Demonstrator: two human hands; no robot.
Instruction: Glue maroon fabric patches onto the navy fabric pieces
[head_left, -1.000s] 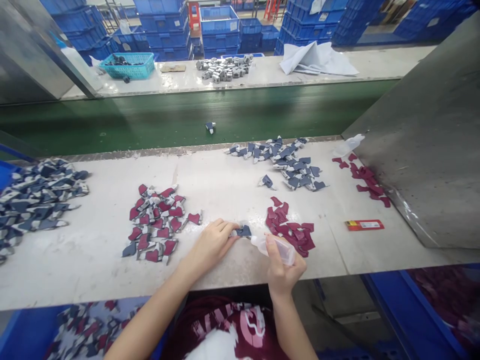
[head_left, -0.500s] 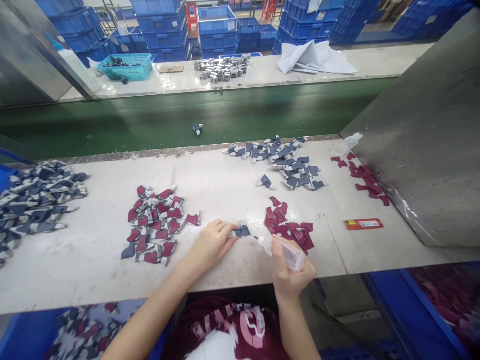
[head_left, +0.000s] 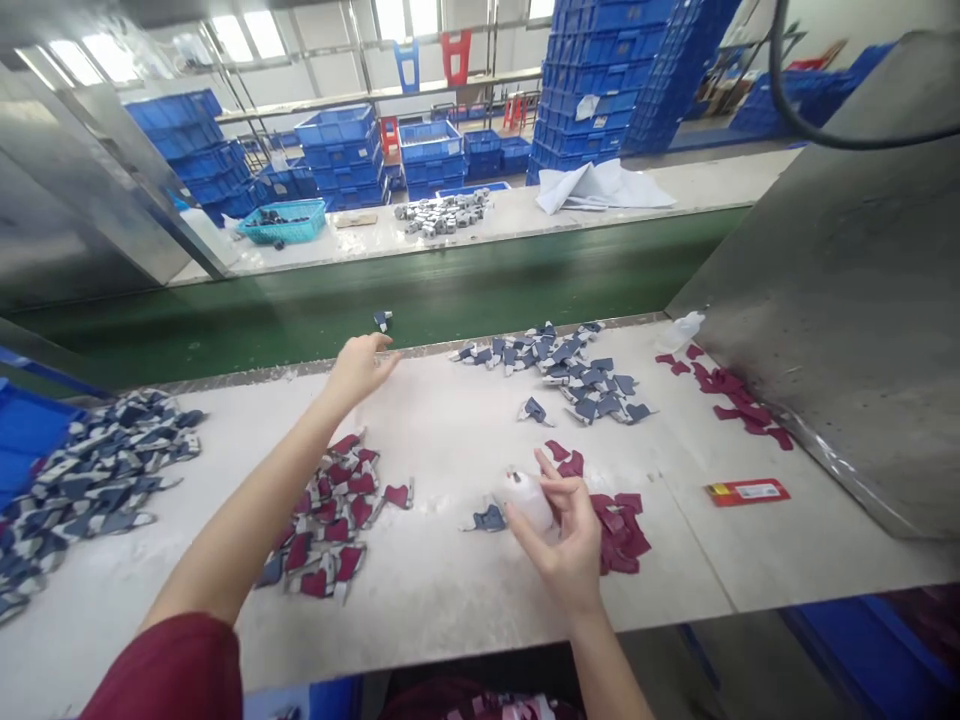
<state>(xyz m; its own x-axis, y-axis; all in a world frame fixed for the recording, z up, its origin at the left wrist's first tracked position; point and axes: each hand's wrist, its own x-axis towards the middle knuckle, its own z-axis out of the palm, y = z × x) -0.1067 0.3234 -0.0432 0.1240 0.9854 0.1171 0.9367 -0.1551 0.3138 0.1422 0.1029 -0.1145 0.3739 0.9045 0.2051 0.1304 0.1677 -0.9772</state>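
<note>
My left hand [head_left: 361, 368] reaches out at the edge of the green conveyor belt [head_left: 300, 310], its fingers apart and nothing in them. Just beyond its fingertips lies a small blue-and-white part [head_left: 382, 320] on the belt. My right hand [head_left: 564, 545] grips a translucent squeeze bottle [head_left: 529, 498], tilted with its tip toward me and up. On the table beside the bottle rests another blue-and-white part [head_left: 487, 518]. Maroon pieces [head_left: 621, 530] lie in a pile right of my right hand. Under my left forearm are parts with maroon faces [head_left: 349, 500], partly hidden.
Blue-and-white parts form a pile [head_left: 577, 370] at the back and a larger heap [head_left: 97, 470] at far left. A red-and-yellow packet [head_left: 748, 492] and a second bottle [head_left: 681, 331] lie to the right, near a metal panel [head_left: 840, 300]. Grey parts [head_left: 442, 213] sit across the belt.
My left hand has let go of the blue-and-white part and moved forward to the belt. My right hand has turned the bottle away from the part. The view has tilted up.
</note>
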